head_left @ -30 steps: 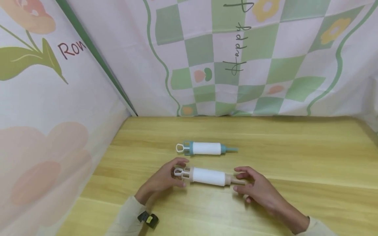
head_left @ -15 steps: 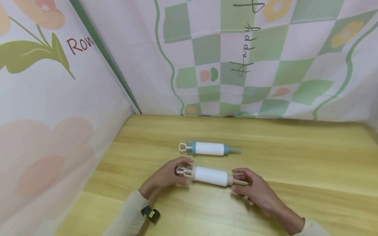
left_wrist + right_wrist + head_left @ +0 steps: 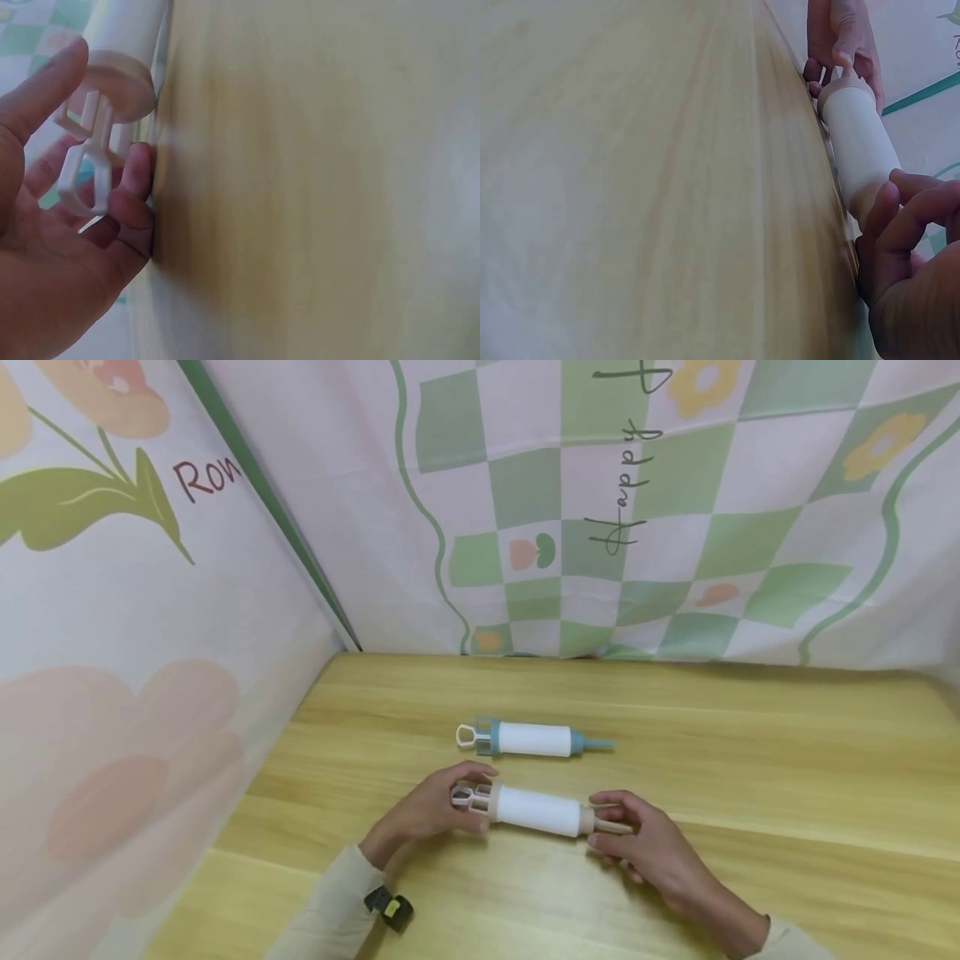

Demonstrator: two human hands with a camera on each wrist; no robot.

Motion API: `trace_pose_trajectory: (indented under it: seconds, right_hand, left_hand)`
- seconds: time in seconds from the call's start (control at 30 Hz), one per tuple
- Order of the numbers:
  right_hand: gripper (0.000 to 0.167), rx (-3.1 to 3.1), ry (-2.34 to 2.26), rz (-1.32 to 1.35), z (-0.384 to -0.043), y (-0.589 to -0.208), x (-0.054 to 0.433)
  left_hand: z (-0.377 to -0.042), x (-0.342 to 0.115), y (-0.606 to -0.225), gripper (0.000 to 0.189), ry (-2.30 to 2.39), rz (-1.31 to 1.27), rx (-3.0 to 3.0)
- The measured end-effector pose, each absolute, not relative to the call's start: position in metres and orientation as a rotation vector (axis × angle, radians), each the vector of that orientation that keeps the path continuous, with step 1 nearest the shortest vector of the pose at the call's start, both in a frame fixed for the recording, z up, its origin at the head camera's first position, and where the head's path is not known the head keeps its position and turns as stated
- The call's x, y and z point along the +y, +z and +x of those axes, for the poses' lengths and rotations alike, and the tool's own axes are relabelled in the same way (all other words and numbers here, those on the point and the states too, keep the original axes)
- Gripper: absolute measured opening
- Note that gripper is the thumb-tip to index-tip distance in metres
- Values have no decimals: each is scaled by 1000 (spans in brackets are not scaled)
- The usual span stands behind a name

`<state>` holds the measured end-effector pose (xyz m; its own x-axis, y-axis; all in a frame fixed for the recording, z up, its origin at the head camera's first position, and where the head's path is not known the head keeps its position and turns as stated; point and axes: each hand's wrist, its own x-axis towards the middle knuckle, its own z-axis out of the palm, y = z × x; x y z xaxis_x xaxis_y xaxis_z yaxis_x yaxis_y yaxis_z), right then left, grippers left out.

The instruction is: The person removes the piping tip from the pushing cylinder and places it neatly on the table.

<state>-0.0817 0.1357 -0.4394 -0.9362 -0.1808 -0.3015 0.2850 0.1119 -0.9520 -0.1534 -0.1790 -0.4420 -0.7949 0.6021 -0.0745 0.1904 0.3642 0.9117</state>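
Observation:
A large beige-and-white syringe [image 3: 537, 811] lies on the table, with a looped handle at its left end and a thin nozzle at its right. My left hand [image 3: 435, 803] curves loosely around the handle end, thumb and fingers spread apart. In the left wrist view, the white loop [image 3: 86, 180] sits in front of my palm, within loosely bent fingers. My right hand [image 3: 660, 847] is around the nozzle, thumb on the near side and fingers on the far side, without a visible pinch. Behind it lies a similar blue-and-white syringe [image 3: 535, 739], touched by neither hand.
The wooden table [image 3: 750, 752] extends to both sides. A checked, flowered cloth [image 3: 585, 510] hangs along its back edge, and another printed cloth [image 3: 150, 627] stands along the left. A black wrist strap piece [image 3: 390, 908] is at my left sleeve.
The head view has shifted slightly, so everything appears a little further right. Both hands stay around the beige-and-white syringe, the right slightly closer to its barrel. Neither syringe has clearly moved on the table.

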Motion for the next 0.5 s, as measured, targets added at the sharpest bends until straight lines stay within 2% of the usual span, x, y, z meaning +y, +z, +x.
trace_pose_trajectory:
  seconds: [0.5]
  right_hand:
    - [48, 2094, -1877, 146, -82, -441, 130]
  left_hand:
    - [-148, -173, -445, 58, 1388, 668, 2327]
